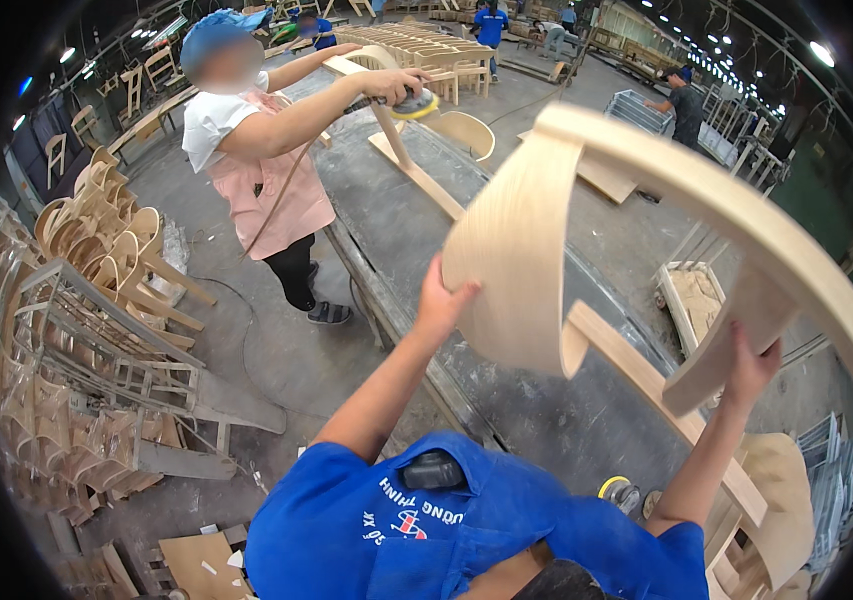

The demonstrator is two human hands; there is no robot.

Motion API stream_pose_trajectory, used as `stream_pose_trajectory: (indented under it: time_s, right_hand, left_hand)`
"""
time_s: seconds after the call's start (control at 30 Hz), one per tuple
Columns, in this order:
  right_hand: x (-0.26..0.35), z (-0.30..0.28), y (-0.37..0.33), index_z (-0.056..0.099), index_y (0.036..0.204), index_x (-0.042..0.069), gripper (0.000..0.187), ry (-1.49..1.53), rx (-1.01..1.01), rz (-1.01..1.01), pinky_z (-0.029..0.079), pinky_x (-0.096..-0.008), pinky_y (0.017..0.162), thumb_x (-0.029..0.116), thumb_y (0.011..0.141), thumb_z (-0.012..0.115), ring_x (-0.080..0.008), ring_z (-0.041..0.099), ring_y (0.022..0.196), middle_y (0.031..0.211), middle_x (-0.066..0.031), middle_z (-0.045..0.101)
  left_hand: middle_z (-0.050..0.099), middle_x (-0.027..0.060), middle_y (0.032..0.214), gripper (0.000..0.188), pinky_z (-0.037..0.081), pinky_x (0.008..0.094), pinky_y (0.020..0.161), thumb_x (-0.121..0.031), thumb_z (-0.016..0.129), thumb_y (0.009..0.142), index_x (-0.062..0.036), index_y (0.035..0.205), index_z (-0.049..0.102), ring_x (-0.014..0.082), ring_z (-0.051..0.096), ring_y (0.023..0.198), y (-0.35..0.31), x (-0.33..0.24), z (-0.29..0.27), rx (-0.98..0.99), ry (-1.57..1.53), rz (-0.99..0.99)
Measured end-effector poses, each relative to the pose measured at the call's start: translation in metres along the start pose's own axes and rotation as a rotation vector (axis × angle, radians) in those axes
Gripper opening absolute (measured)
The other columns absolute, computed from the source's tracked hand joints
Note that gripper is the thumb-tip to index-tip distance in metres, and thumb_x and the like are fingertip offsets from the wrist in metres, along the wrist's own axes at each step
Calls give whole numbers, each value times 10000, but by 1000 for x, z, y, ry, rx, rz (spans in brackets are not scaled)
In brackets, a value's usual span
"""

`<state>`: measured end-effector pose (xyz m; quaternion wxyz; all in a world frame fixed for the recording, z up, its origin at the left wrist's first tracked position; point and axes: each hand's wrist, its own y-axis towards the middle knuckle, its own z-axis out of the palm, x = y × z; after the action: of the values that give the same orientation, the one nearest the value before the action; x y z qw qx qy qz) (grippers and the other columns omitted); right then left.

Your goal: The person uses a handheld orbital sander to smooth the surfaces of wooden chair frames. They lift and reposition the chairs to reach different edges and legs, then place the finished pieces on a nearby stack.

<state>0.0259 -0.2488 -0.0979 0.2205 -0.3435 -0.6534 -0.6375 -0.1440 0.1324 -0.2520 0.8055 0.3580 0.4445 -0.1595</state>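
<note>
One pale wooden frame [651, 150] comprises a broad, smooth, grained panel [521, 250] with a curled lower edge, a narrower curved piece [711, 355] and a long bowed rail [736, 205]. Left hand [443, 305] clasps the panel's left edge between thumb and fingers; right hand [749, 370] grasps the narrower piece, fingers partly hidden. Stacked chair parts [116, 235] stand far left; the frame is raised over a scuffed grey worktable [516, 420].

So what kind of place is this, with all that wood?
Probably a furniture workshop, maybe for chairs. There's a curved wooden frame held up in front, a sander held by a person in a pink apron, and stacked wooden chair parts on the left.
</note>
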Motion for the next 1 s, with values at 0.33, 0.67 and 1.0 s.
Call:
stream_pose_trajectory:
  time_s: [0.33,0.67,1.0]
  right_hand:
    - [-23,16,42,453,1281,-21,523,662,-241,75,427,-366,976,220,882,691,-209,535,1126,1237,-109,549]
    - [-96,67,-12,328,1417,155,626,966,-21,581,352,-464,1033,506,935,519,-225,423,1252,1390,-42,410]
    - [-176,72,-85,474,1256,65,669,766,188,1070,486,-383,833,638,914,431,-229,603,962,1190,-119,591]
  left_hand:
    - [610,19,861,471,462,219,737,-263,846,731,-6,1010,566,91,571,795,19,-183,54,-136,-25,589]
    - [588,11,694,422,461,322,547,-421,820,615,-111,769,581,193,597,619,52,-290,171,13,551,1551]
    - [525,-30,667,408,432,318,588,-504,714,676,-158,733,506,160,574,640,44,-235,245,329,694,1417]
